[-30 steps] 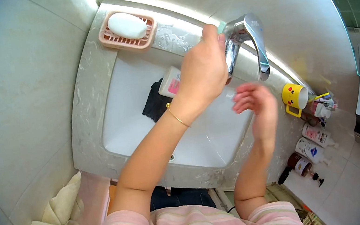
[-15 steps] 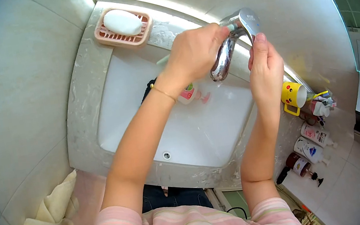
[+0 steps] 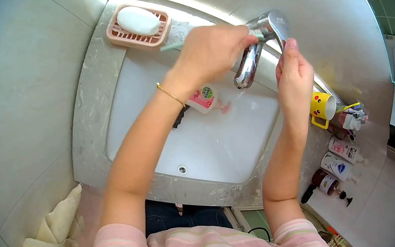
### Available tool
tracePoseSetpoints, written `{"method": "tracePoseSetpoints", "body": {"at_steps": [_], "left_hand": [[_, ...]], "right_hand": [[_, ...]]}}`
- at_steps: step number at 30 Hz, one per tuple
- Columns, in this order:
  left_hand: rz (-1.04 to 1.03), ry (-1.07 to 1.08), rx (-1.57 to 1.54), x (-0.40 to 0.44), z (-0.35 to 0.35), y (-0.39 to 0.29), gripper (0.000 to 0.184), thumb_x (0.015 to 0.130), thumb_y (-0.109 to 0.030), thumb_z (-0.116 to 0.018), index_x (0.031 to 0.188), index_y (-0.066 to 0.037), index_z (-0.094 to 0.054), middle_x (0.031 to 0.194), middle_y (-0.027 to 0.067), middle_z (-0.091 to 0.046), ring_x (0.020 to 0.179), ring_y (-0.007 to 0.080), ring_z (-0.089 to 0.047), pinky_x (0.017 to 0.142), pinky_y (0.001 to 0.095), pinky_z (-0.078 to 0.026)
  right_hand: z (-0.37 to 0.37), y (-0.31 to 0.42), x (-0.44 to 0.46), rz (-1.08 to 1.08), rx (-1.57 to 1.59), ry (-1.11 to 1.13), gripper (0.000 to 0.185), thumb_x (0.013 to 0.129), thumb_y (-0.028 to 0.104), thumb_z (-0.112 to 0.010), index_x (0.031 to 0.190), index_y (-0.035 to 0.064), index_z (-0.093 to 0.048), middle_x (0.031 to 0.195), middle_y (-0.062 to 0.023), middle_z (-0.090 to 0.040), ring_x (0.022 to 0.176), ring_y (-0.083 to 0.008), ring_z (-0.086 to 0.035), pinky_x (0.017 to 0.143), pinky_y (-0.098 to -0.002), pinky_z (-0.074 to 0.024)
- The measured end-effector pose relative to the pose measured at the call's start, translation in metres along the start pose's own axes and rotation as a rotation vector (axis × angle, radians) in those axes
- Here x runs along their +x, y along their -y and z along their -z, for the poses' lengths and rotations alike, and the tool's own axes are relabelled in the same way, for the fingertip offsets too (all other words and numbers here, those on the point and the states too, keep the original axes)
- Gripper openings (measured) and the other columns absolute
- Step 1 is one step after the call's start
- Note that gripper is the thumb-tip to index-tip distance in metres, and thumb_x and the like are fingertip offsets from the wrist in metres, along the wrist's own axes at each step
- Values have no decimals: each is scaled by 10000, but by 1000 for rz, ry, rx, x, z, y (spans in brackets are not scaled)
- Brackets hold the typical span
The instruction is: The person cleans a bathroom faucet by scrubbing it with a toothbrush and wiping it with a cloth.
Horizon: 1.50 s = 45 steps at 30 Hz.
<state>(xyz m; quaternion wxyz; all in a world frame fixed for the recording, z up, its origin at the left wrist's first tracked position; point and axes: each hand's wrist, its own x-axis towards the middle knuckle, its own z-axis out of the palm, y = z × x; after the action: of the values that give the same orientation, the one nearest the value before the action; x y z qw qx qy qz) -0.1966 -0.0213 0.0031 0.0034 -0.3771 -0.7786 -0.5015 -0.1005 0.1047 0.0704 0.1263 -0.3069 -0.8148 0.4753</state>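
My left hand (image 3: 212, 51) is closed around a pale green toothbrush (image 3: 172, 46). Its handle sticks out to the left of my fist, and its bristles press on the chrome tap (image 3: 248, 66), near the base of the lever. My right hand (image 3: 295, 72) pinches the edge of the raised tap lever (image 3: 278, 22) between thumb and fingers. Below the tap, a pink and white pump bottle (image 3: 203, 101) lies on its side in the white basin (image 3: 223, 155). A dark object (image 3: 180, 118) beside it is mostly hidden by my left forearm.
A pink soap dish (image 3: 156, 39) with a white soap bar (image 3: 138, 20) sits at the back left corner. To the right stand a yellow cup (image 3: 321, 106) and several pump bottles (image 3: 336, 166) lying down. A cream towel (image 3: 54, 244) hangs at lower left.
My left hand and the toothbrush have shifted slightly, so more of the handle and bristles shows. My right hand keeps its hold on the lever. The view has moved a little.
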Motion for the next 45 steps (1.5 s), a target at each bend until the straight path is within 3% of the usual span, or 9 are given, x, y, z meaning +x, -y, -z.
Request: {"method": "tracePoseSetpoints", "body": {"at_steps": [6,9,14,20,23,30,32,43,45], "left_hand": [[-341,119,304,33,32,5,119,836,-176,-625,781,-89,-565,732,44,-623,702,256,-585,558,385,-446],[-460,183,201,41,30,8,80,816,-160,-630,787,-109,-576,734,-10,-632,729,210,-585,554,364,-457],[-497,165,298,48,42,14,58,802,-165,-636,789,-124,-597,750,-40,-646,756,194,-583,558,348,-464],[-510,241,343,51,42,8,102,814,-223,-628,758,-137,-626,718,-21,-641,748,197,-585,556,356,-458],[-533,231,388,59,50,12,122,816,-242,-626,751,-139,-640,674,11,-617,726,210,-588,556,359,-461],[-583,336,406,69,55,6,133,803,-275,-629,824,-183,-722,717,56,-631,734,247,-635,620,363,-496],[-602,332,408,69,50,3,126,810,-264,-626,781,-158,-686,691,55,-602,708,243,-615,588,364,-480],[-582,321,372,67,54,7,197,809,-298,-623,725,-124,-660,690,68,-550,644,268,-602,555,375,-462],[-531,359,525,70,58,8,171,824,-333,-616,828,-212,-737,767,62,-637,756,258,-646,630,366,-503]], "right_hand": [[-1,2,-2,-19,20,-1,499,1015,388,-392,670,38,-480,587,64,-338,566,-54,-293,500,-263,-241],[-1,2,-2,-32,-7,-28,509,1009,402,-398,662,38,-477,582,60,-346,561,-56,-301,499,-260,-245],[-3,-7,1,-2,52,-47,461,981,471,-438,697,114,-504,558,83,-332,470,-18,-276,414,-207,-194],[-4,-3,0,-16,69,-53,456,981,463,-442,685,119,-485,557,86,-326,465,-16,-271,408,-207,-189],[-1,-3,0,-49,25,-48,526,996,435,-409,655,41,-475,571,49,-341,542,-65,-302,494,-264,-250],[-4,-2,-1,-40,16,-67,528,996,435,-409,655,39,-481,563,49,-338,537,-66,-298,493,-265,-247],[-5,-5,-1,-2,52,-83,472,978,479,-432,683,112,-470,548,81,-314,453,-19,-265,398,-211,-188],[-8,-2,-2,-21,91,-102,457,979,465,-446,673,125,-447,547,88,-291,446,-15,-251,395,-207,-180],[-7,-3,-2,-30,91,-104,461,979,466,-444,664,130,-435,544,87,-292,444,-17,-250,393,-209,-179]]}}
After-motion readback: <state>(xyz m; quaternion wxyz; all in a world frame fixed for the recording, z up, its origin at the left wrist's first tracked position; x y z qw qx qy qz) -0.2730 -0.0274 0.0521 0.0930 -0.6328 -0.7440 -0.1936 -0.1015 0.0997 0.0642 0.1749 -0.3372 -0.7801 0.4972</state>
